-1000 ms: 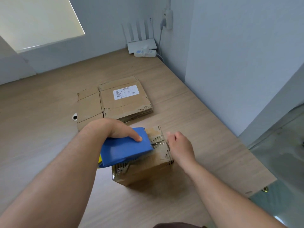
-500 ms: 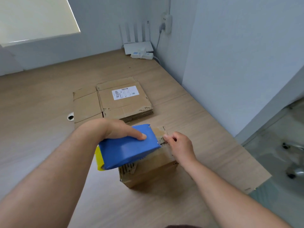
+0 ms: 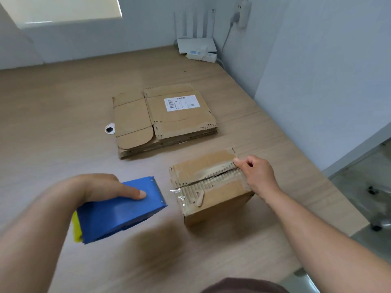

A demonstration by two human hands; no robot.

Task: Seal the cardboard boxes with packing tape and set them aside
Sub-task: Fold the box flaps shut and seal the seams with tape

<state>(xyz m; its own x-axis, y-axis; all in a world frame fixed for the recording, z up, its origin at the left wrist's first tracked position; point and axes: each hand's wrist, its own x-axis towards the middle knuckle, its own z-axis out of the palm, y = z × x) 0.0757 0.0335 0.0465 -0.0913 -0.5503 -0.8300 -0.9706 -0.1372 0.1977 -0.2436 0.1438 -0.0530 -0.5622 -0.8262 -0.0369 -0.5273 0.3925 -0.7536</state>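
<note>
Cardboard box [image 3: 213, 187] sits on the table [image 3: 63, 127], near the front right, with clear tape now running along its top seam and a crinkled loose end hanging over the near-left edge. Half a second ago the blue tape dispenser [image 3: 120, 210] was on the box's top; it has since pulled off to the left and hangs clear of the box, so this strip looks laid and cut. The right hand [image 3: 257, 176] rests at the far end of the seam, fingers [image 3: 238, 161] curled and pinched onto the tape end there. The left hand [image 3: 101, 189] grips the dispenser, fingers closed over its top. A stack of flattened boxes [image 3: 165, 119] lies further back.
</note>
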